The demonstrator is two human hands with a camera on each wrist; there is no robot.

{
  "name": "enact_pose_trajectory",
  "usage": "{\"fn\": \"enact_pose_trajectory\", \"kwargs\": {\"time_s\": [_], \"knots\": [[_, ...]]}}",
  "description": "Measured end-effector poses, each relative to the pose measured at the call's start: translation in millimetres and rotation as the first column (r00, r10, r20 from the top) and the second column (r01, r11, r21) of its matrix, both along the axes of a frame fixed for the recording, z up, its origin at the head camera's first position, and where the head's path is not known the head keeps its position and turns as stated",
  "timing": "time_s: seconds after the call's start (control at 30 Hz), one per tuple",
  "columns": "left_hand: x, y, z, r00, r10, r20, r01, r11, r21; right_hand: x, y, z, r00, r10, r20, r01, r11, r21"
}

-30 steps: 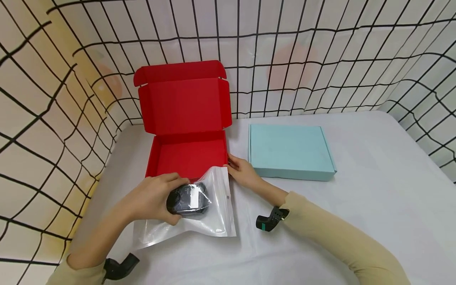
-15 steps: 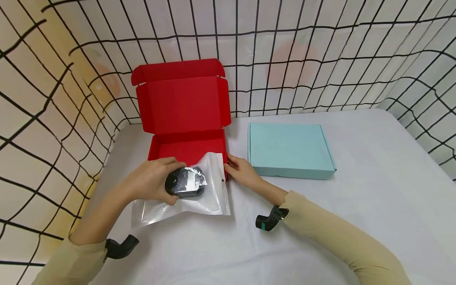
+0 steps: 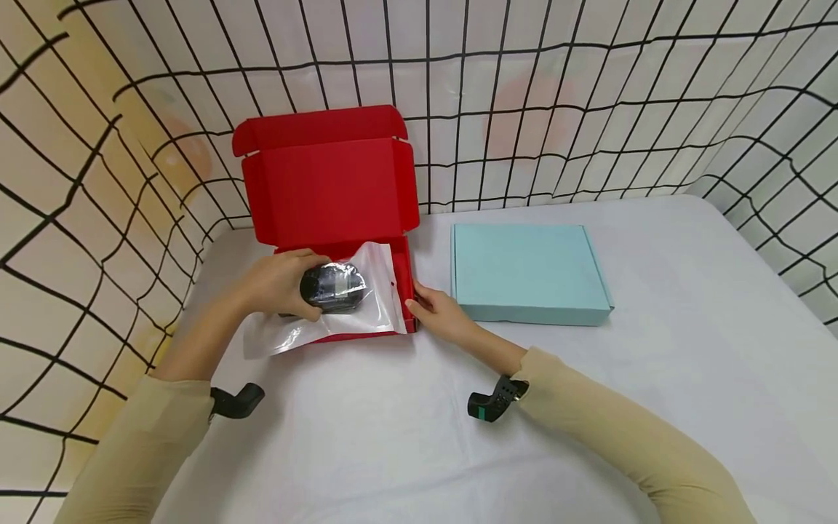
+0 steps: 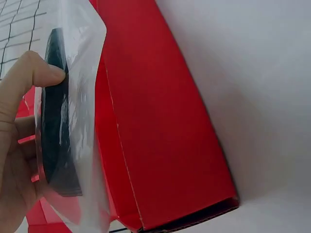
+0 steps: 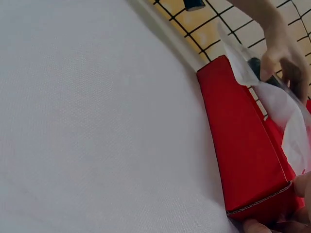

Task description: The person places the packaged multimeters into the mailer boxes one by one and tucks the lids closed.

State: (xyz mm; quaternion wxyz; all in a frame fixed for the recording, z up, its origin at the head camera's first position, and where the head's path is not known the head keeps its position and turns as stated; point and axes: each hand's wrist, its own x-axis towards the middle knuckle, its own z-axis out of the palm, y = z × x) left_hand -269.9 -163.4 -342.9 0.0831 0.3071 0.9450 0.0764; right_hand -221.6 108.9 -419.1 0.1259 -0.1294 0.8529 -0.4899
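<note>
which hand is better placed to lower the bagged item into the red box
Probably left: the left grip holds the bagged item over the red box, while the right grip holds the box's side.

The left hand (image 4: 14, 162) is gripping a dark object (image 4: 56, 131) through a translucent plastic bag (image 4: 85, 116), its thumb (image 4: 48, 75) pressing the object's edge. From this angle, the bag is overlapping the wall of a red cardboard box (image 4: 160, 121) (corrugation is showing at the lower corner). A white surface (image 4: 267, 97) is extending rightward; black wire grid (image 4: 22, 26) is appearing at upper left.
</note>
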Motion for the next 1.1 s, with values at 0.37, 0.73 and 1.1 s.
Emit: {"fn": "enact_pose_trajectory", "kwargs": {"time_s": [0.37, 0.73, 1.1], "knots": [[-26.9, 7.0, -4.7, 0.994, 0.065, 0.083, -0.065, 0.998, -0.006, -0.1, 2, 0.4, 1.0, 0.01, -0.016, -0.01, 1.0, 0.028], [-33.3, 25.6, -23.7, 0.993, 0.023, 0.117, -0.016, 0.998, -0.067, 1.2, 1, 0.1, 1.0, 0.005, -0.015, -0.005, 1.0, -0.005], [-31.2, 16.1, -41.6, 0.972, 0.055, 0.227, -0.071, 0.996, 0.062, 3.3, -2, -0.9, 1.0, -0.031, -0.006, 0.031, 0.999, -0.011]]}}
